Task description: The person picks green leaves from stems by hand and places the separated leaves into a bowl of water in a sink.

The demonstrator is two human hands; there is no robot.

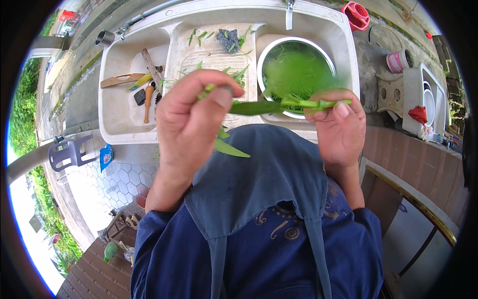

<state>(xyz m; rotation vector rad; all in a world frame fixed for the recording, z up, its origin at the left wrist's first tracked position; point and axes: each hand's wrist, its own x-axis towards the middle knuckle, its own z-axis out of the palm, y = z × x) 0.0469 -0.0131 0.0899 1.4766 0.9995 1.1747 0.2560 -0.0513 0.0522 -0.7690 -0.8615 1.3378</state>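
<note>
My left hand (pixel 186 119) pinches a piece of green stem between thumb and fingers, with long narrow leaves hanging below it. My right hand (pixel 341 130) grips a leafy green vegetable stem (pixel 298 101), likely water spinach. A broad leaf (pixel 257 108) stretches from that stem towards my left hand. Just beyond my right hand is a round metal basin (pixel 260 69) of water, holding many cut greens (pixel 298 71). Behind my left hand, loose leaves (pixel 241 74) lie scattered on the ribbed drainboard (pixel 201 56).
The sink's left bowl (pixel 119 129) holds a wooden-handled tool (pixel 148 104), a knife-like wooden piece (pixel 121 80) and a stick (pixel 150 63). A dark scouring pad (pixel 227 40) lies on the drainboard. A tap (pixel 289 15) overhangs the right bowl. A red bucket (pixel 355 17) stands beyond the sink.
</note>
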